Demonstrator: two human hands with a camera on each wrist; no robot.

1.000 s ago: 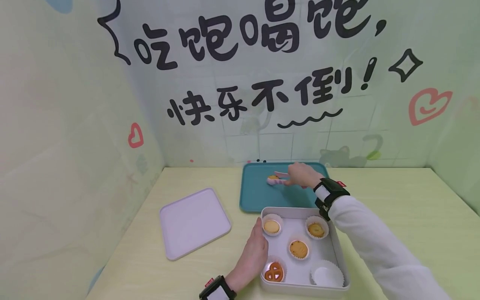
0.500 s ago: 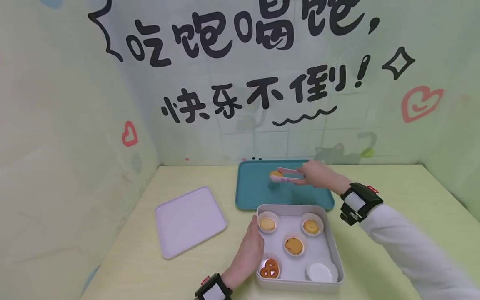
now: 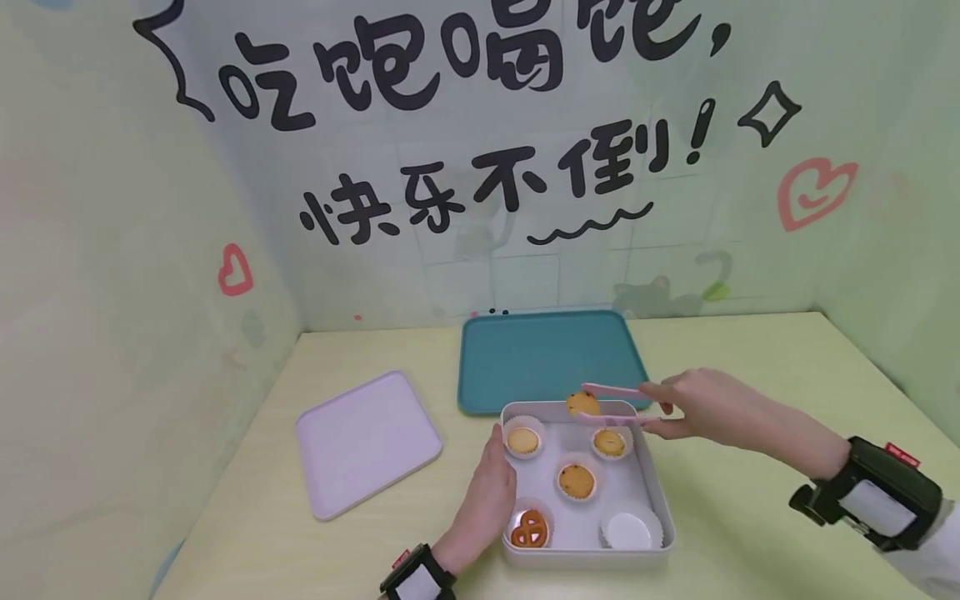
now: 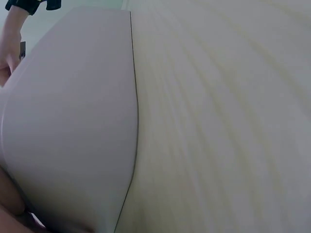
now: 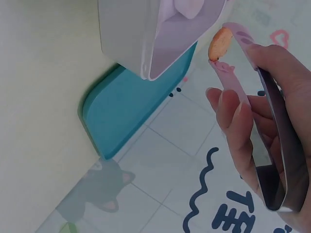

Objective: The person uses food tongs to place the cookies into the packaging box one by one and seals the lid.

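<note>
My right hand (image 3: 701,406) grips pink-tipped tongs (image 5: 284,145), whose tips pinch a round golden cookie (image 3: 582,404). The cookie is over the far wall of a white box (image 3: 585,560) in the head view. Against that box's left wall rests my left hand (image 3: 483,492), its fingers extended along the outside. Inside the box, paper cups hold a pretzel (image 3: 529,530) at front left, a speckled cookie (image 3: 576,482) in the middle, a pale cookie (image 3: 522,442) at back left and another cookie (image 3: 609,442) at back right. The front-right paper cup (image 3: 633,529) is empty.
Behind the box lies a teal tray (image 3: 547,358) with nothing on it. To the left, a bare lilac tray (image 3: 367,446) sits at an angle on the pale wooden table (image 3: 750,517). A printed cloth backdrop (image 3: 420,283) stands along the table's back edge.
The tongs and cookie have come up off the teal tray and moved toward me, to the box's far edge. My left hand stays against the box. The head view has shifted slightly.
</note>
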